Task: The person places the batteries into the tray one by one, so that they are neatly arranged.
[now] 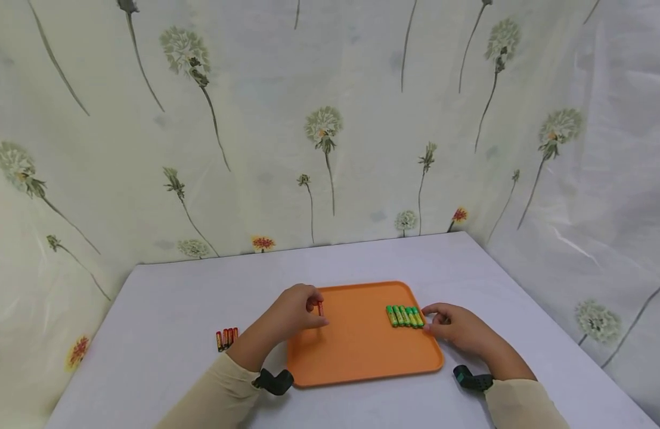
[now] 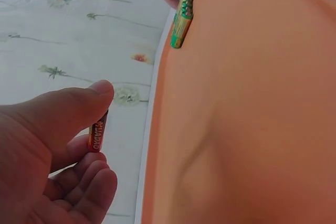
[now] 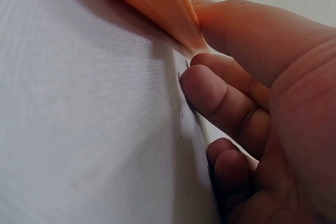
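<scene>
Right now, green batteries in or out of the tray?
In: head view shows green batteries lying side by side on the orange tray, toward its right.

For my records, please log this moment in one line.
left hand: pinches red battery; right hand: at right side of orange tray; green batteries: on tray; more red batteries: left of tray

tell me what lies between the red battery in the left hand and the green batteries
The head view shows only bare orange tray between the red battery in the left hand and the green batteries.
</scene>
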`<state>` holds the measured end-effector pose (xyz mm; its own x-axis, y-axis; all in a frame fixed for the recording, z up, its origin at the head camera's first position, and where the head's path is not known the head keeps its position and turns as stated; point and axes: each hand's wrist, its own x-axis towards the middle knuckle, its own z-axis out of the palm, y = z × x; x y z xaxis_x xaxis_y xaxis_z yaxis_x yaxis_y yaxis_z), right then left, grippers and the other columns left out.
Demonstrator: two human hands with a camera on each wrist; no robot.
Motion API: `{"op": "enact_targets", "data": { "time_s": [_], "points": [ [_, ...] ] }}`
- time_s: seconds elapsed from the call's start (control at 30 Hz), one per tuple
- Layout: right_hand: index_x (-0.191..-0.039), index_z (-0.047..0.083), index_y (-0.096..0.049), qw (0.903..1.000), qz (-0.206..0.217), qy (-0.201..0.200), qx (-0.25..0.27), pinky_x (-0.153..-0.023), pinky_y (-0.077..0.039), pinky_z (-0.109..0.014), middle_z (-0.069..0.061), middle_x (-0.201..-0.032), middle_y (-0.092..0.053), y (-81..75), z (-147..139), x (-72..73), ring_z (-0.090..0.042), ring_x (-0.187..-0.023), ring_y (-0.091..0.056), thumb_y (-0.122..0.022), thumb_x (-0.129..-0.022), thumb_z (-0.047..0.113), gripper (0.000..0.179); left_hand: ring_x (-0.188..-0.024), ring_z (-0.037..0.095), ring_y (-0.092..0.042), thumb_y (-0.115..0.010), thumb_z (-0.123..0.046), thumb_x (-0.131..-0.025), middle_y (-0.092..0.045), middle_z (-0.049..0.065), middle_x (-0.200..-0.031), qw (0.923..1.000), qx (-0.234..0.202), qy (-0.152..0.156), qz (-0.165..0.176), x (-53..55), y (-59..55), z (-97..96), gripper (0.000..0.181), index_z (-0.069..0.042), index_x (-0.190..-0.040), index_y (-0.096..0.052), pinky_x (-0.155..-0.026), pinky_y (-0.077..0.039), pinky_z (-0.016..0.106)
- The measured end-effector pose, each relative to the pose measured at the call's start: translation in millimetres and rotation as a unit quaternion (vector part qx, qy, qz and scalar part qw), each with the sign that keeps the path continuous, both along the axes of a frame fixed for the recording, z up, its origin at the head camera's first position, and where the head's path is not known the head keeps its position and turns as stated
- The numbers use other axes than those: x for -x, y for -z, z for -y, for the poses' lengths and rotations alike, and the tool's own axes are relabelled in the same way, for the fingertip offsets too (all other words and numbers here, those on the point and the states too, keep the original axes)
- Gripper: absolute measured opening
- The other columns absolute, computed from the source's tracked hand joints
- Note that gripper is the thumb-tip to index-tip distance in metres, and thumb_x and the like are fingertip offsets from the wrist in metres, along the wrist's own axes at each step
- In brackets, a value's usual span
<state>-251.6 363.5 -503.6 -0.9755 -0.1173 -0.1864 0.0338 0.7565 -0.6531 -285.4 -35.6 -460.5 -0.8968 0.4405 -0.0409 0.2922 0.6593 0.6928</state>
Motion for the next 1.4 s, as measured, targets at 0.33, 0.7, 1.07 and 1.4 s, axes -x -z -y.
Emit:
{"op": "enact_targets", "data": {
  "time_s": [0.33,0.7,1.07,1.4],
  "points": [
    [-0.133,0.015,-0.067,0.9999,0.008,0.007,0.001,-0.064,-0.041,-0.031,-0.002,-0.093,-0.06,0.2,0,-0.3,-0.02,-0.079,-0.052,-0.079,-0.093,0.04,0.049,-0.089,0.016,-0.055,-0.09,-0.027,-0.085,-0.062,0.0,-0.096,0.9999,0.008,0.012,-0.007,5.0,3.4,-25.8,0.037,-0.01,-0.11,-0.069,-0.079,-0.05,0.031],
    [-0.132,0.014,-0.067,0.9999,0.004,0.008,0.004,-0.065,-0.042,-0.03,-0.002,-0.093,-0.061,1.5,1,0.9,-0.02,-0.079,-0.053,-0.079,-0.093,0.039,0.048,-0.086,0.016,-0.056,-0.089,-0.028,-0.086,-0.061,-0.002,-0.092,0.999,0.024,0.035,-0.012,10.1,9.6,-50.5,0.036,-0.01,-0.109,-0.068,-0.075,-0.049,0.029],
    [-0.134,0.016,-0.066,0.9999,0.005,0.009,-0.007,-0.066,-0.041,-0.032,-0.002,-0.094,-0.061,2.8,-2,1.7,-0.02,-0.08,-0.052,-0.079,-0.093,0.043,0.05,-0.08,0.011,-0.058,-0.09,-0.03,-0.085,-0.063,-0.005,-0.091,0.9979,0.042,0.047,-0.009,20.5,23.9,-75.8,0.042,-0.007,-0.113,-0.07,-0.078,-0.05,0.026],
    [-0.134,0.016,-0.066,0.9997,0.015,0.015,-0.009,-0.066,-0.042,-0.032,-0.002,-0.094,-0.061,5.4,-1,3.8,-0.02,-0.08,-0.053,-0.079,-0.093,0.042,0.05,-0.08,0.011,-0.058,-0.089,-0.033,-0.086,-0.064,-0.006,-0.093,0.9981,0.033,0.051,0.008,22.1,25.4,-103.0,0.042,-0.009,-0.114,-0.07,-0.074,-0.05,0.026]
  ]
}}
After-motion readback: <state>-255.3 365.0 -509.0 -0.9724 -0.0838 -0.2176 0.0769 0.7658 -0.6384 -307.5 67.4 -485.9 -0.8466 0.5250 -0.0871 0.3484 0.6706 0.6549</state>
